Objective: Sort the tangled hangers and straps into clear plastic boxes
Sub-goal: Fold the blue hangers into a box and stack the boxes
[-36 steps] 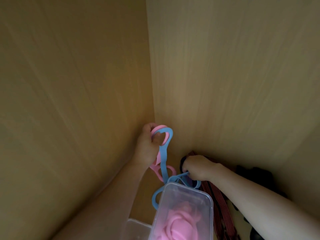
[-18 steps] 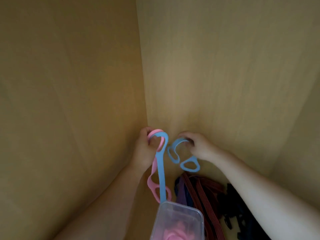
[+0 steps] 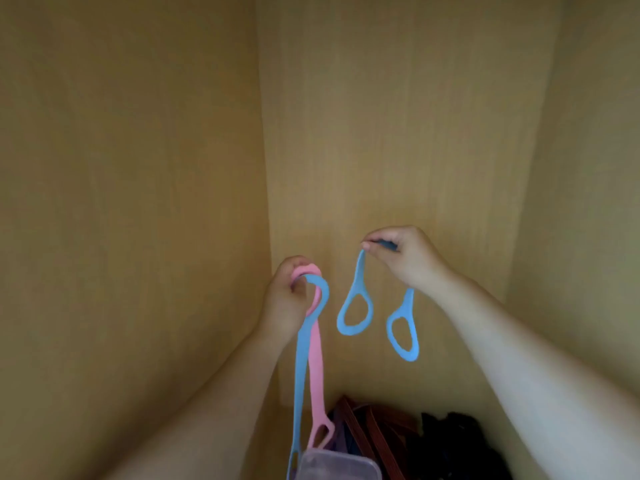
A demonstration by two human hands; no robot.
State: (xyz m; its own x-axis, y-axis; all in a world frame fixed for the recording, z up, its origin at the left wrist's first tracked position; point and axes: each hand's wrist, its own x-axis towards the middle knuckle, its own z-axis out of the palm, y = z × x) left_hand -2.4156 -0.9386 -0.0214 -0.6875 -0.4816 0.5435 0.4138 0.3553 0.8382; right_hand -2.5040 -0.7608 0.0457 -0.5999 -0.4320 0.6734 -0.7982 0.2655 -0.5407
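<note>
Left hand [image 3: 287, 299] has its fingers [image 3: 294, 268] curled through the top loops of a pink strap [image 3: 317, 368] and a blue strap [image 3: 300, 368]. Both hang straight down, ends by the box [image 3: 339, 465] below. Right hand [image 3: 405, 258] pinches a second blue strap [image 3: 355, 313] mid-length, with both loops dangling under the fingers.
</note>
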